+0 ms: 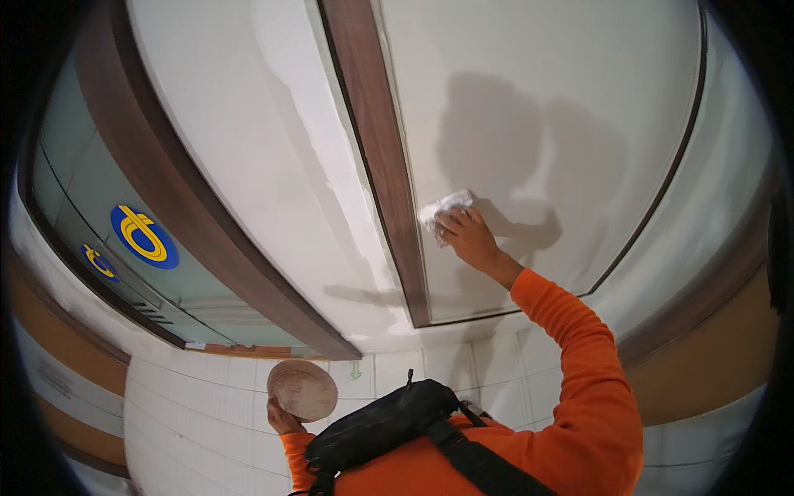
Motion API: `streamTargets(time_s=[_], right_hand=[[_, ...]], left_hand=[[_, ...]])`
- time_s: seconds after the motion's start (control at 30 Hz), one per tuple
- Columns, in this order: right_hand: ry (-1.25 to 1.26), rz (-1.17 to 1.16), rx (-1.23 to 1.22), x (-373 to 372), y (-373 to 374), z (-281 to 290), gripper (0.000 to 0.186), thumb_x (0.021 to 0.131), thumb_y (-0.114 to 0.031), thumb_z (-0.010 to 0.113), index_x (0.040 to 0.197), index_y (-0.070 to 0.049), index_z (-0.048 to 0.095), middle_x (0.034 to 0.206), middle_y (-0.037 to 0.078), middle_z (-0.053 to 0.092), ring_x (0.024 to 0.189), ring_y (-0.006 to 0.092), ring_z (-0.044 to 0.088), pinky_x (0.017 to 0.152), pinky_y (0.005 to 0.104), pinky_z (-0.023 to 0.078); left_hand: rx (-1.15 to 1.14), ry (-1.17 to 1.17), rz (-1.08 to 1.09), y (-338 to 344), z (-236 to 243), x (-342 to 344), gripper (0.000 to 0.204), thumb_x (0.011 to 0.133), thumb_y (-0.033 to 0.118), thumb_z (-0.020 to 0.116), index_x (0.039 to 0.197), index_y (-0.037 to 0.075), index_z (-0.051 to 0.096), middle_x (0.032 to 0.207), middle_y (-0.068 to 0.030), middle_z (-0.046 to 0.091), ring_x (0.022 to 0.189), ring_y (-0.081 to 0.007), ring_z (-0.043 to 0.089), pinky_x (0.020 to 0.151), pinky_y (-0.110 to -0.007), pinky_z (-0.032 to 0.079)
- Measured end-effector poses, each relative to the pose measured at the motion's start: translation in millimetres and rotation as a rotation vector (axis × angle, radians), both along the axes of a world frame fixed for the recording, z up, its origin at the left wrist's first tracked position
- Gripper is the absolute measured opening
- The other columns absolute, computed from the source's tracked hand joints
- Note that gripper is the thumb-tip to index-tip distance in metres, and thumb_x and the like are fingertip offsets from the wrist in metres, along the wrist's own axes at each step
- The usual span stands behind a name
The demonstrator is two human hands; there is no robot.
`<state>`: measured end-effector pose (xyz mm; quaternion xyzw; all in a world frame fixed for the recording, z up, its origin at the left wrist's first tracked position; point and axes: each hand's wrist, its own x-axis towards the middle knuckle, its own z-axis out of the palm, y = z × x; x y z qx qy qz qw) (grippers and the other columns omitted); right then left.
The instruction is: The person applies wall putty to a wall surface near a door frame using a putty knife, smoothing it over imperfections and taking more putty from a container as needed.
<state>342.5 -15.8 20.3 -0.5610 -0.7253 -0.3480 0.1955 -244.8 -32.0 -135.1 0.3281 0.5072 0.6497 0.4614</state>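
My right hand [467, 236] is raised at the white wall panel [628, 140], its fingers closed on a crumpled white cloth [447, 204] that lies against the panel just right of a vertical dark wood trim [364, 91]. Low on the left, my left hand [285, 420] grips the edge of a round, pale brownish dish [303, 388] with smeared marks on its face. My shadow falls on the panel around the cloth. A black bag [372, 422] on a strap is across my orange-sleeved body.
At the left stands a glass door [74, 165] with blue and yellow round decals, framed by a wide dark wood jamb [198, 198]. A white plastered strip [273, 165] runs between jamb and trim. Below is a white tiled floor [182, 413]. Brown-and-white wall surfaces curve along both sides.
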Motion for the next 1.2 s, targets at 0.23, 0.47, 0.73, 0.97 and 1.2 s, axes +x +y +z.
streamTargets(time_s=[0.23,0.47,0.73,0.97,1.2], right_hand=[[0.754,0.010,0.077,-51,-10,-30,0.032,0.087,-0.006,0.056,0.118,-0.008,0.065,0.124,0.010,0.061,0.119,0.0283,0.052,0.102,0.0465,0.038],[1.125,-0.009,0.809,-103,69,-4,0.060,0.082,0.002,0.056,0.140,-0.007,0.049,0.136,0.023,0.048,0.124,0.0407,0.046,0.103,0.0542,0.033],[1.141,-0.299,0.709,-167,114,17,0.065,0.081,0.001,0.055,0.145,-0.007,0.046,0.143,0.025,0.040,0.133,0.0444,0.036,0.108,0.0552,0.028],[1.040,0.108,0.517,-132,42,-22,0.058,0.080,0.002,0.053,0.138,-0.007,0.054,0.131,0.020,0.054,0.120,0.0419,0.049,0.104,0.0552,0.033],[0.067,-0.149,0.614,-6,27,166,0.042,0.085,-0.004,0.058,0.125,-0.015,0.063,0.134,0.006,0.055,0.119,0.0284,0.051,0.098,0.0498,0.037]], left_hand=[[-0.033,0.007,-0.024,-15,26,-16,0.059,0.096,0.044,0.053,0.130,-0.005,0.054,0.120,-0.0178,0.062,0.104,-0.0319,0.064,0.081,-0.040,0.057],[-0.064,0.073,-0.008,-24,43,-10,0.062,0.096,0.047,0.053,0.133,-0.003,0.053,0.127,-0.0187,0.058,0.110,-0.0335,0.062,0.087,-0.042,0.056],[-0.062,0.173,0.057,-53,38,-34,0.068,0.096,0.051,0.052,0.136,-0.005,0.051,0.128,-0.0205,0.058,0.110,-0.0346,0.061,0.087,-0.044,0.055],[-0.104,0.265,0.023,-53,1,-78,0.067,0.096,0.051,0.051,0.132,-0.006,0.053,0.122,-0.0197,0.060,0.105,-0.0320,0.062,0.085,-0.042,0.055],[-0.047,0.100,0.013,-37,27,-30,0.057,0.097,0.043,0.050,0.126,-0.006,0.055,0.118,-0.0179,0.060,0.103,-0.0295,0.062,0.085,-0.040,0.054]])
